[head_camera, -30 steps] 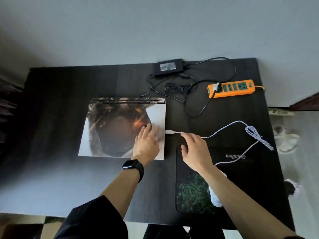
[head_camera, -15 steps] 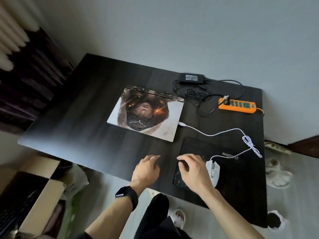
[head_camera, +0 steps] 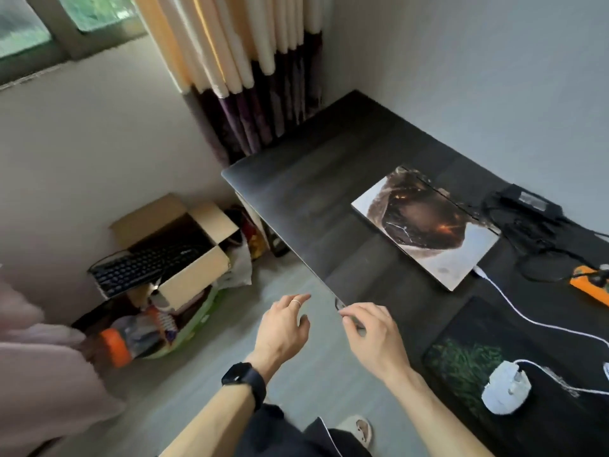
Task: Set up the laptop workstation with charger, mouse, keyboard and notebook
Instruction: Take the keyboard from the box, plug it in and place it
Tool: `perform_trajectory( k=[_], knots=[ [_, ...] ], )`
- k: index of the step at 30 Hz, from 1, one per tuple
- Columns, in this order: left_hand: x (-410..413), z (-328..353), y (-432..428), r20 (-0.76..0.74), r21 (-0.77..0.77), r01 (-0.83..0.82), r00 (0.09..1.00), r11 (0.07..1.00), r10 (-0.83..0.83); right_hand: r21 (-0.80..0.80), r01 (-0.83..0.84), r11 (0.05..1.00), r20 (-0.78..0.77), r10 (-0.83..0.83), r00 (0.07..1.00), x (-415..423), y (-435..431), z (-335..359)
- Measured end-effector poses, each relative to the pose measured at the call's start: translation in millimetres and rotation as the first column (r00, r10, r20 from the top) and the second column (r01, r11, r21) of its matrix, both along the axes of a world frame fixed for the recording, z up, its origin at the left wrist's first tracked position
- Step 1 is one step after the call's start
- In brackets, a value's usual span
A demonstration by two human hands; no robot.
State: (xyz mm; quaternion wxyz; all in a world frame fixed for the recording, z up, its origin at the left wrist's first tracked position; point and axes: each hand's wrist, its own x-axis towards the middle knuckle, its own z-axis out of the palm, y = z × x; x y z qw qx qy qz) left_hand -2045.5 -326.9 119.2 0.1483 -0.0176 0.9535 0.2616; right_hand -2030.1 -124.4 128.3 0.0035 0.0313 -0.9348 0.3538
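The closed laptop with a picture on its lid lies on the black table. A white cable runs from its near side to the white mouse on the dark mouse pad. The charger brick with its tangled black cord lies behind the laptop. A black keyboard sticks out of an open cardboard box on the floor at the left. My left hand hovers empty over the floor with fingers spread. My right hand hangs over the table's front edge, fingers loosely bent, holding nothing.
An orange power strip lies at the table's right edge. Bags and an orange-capped bottle crowd the floor below the box. Curtains hang in the corner beyond the table. A slippered foot shows below.
My view has swung left toward the floor and the box with the keyboard. Both hands have left the laptop and cable and come off the table toward its front edge.
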Motion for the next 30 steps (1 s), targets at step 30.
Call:
perform_trajectory(
  k=[30],
  knots=[
    [-33.8,-28.3,-493.8,0.19,0.086,-0.834,0.55,0.545,0.813,0.067,-0.754,0.654,0.502,0.631,0.592,-208.5,-514.0,-40.2]
  ],
)
